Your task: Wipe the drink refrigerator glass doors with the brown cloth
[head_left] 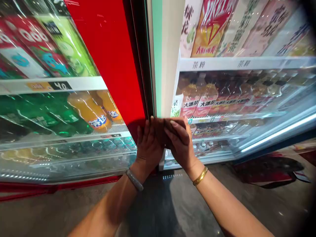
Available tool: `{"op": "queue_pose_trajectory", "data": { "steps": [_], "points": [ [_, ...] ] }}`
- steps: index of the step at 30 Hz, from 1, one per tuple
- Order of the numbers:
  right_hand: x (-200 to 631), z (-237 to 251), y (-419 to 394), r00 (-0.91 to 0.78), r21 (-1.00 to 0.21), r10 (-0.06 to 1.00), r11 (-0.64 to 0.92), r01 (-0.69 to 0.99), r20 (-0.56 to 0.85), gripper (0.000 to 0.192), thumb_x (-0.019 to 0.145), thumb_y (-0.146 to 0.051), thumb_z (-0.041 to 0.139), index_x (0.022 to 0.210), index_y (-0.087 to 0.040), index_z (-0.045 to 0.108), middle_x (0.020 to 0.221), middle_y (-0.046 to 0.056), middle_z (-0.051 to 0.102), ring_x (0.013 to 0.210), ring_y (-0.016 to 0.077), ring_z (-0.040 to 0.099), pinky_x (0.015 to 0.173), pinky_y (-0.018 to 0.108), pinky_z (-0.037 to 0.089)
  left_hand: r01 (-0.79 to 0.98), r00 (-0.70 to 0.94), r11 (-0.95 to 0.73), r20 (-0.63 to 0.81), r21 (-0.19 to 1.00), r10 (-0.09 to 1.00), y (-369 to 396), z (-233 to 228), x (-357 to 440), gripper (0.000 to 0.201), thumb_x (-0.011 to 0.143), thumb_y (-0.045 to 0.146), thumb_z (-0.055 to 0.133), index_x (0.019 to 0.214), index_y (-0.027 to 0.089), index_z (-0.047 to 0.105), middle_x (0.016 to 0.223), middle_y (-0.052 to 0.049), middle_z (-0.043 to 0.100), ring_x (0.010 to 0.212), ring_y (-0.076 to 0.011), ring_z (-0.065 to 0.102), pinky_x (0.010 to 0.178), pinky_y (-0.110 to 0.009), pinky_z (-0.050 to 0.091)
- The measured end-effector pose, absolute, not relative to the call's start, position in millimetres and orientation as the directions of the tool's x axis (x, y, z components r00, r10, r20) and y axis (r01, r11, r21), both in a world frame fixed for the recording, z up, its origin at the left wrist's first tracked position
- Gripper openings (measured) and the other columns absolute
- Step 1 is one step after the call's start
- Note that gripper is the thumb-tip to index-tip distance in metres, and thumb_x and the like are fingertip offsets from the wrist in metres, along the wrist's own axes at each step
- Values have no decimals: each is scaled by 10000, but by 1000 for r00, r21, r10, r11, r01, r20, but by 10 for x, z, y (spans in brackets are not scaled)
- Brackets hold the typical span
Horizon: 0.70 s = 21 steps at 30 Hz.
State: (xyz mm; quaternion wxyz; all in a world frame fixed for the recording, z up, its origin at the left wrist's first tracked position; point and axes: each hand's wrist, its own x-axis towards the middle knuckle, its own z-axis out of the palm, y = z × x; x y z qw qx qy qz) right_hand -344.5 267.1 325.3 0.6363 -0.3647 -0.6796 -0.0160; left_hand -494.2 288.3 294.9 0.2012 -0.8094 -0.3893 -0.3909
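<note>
My right hand (182, 144) has its fingers folded over a brown, flat piece (158, 126) that looks like folded cloth; its exact kind is unclear. The piece lies at the junction of two drink coolers. To its left, my left hand (149, 148) rests with fingers stretched out and flat, against the dark edge strip (142, 65) beside the red panel (108, 42). It touches or nearly touches the brown piece. A grey bangle (134, 179) circles the left wrist and a gold bangle (200, 176) the right one.
At left, a cooler shelf (86, 83) carries bottles, with orange bottles (91, 110) below. The right cooler has a pale frame (169, 65), cartons (212, 29) and bottled teas (209, 95). Grey floor (192, 204) spreads beneath; a dark and red object (269, 169) lies at right.
</note>
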Motion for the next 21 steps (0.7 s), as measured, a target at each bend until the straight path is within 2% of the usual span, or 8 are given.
{"op": "queue_pose_trajectory", "data": {
  "steps": [2,4,7,10,13,16,19,21],
  "points": [
    [-3414,3167,2689,66,-380,434,694,612,898,332,993,-185,645,1308,-283,605,1294,74,644,1249,211,662,1132,450,587,779,382,-627,796,-4,469,2882,2842,-4927,757,1006,253,567,1662,76,233,1703,-234,240,1615,-319,-18,1338,-602,6],
    [-3388,3032,2721,53,-314,391,642,699,919,338,987,-201,665,1305,-313,634,1347,52,631,1314,217,632,1205,462,533,768,365,-640,808,19,462,2887,2766,-4905,776,1006,251,576,1663,57,212,1708,-241,221,1614,-321,-46,1341,-598,0],
    [-3375,2635,2720,-13,-247,371,641,727,928,511,981,-139,655,1408,-411,585,1413,1,606,1376,201,592,1241,468,501,766,379,-643,795,18,474,2858,2581,-4907,841,995,212,577,1678,53,113,1719,-247,166,1617,-318,-65,1346,-586,3],
    [-3394,2173,2638,-66,-215,372,662,718,926,705,958,-48,637,1545,-399,465,1393,31,622,1391,211,586,1271,501,469,767,420,-640,725,38,546,2757,2343,-4978,859,982,185,567,1689,103,86,1730,-221,154,1632,-316,9,1350,-573,22],
    [-3416,1998,2571,-74,-224,403,642,734,912,718,951,-37,639,1566,-360,455,1398,62,633,1426,236,563,1286,525,448,750,441,-655,665,96,603,2653,2264,-5065,876,953,156,562,1695,146,95,1742,-179,171,1637,-317,69,1351,-562,48],
    [-3430,2109,2574,-57,-242,415,630,738,908,687,960,-80,656,1557,-363,472,1460,64,613,1482,259,512,1289,542,440,722,444,-682,679,115,585,2587,2418,-5100,886,950,145,527,1697,147,51,1750,-157,181,1645,-301,40,1353,-553,66],
    [-3454,2157,2581,-56,-243,412,636,732,910,674,970,-115,656,1556,-388,466,1462,48,623,1483,258,514,1272,539,468,708,426,-692,695,143,579,2517,2636,-5070,819,973,129,473,1694,128,84,1731,-182,261,1646,-286,129,1343,-525,193],
    [-3483,2097,2555,-41,-257,411,641,724,911,661,972,-111,649,1542,-399,480,1398,46,657,1440,248,561,1236,517,518,704,379,-672,677,231,630,2455,2743,-5028,715,982,108,448,1663,143,231,1704,-196,328,1605,-281,295,1294,-491,336]
  ]
}}
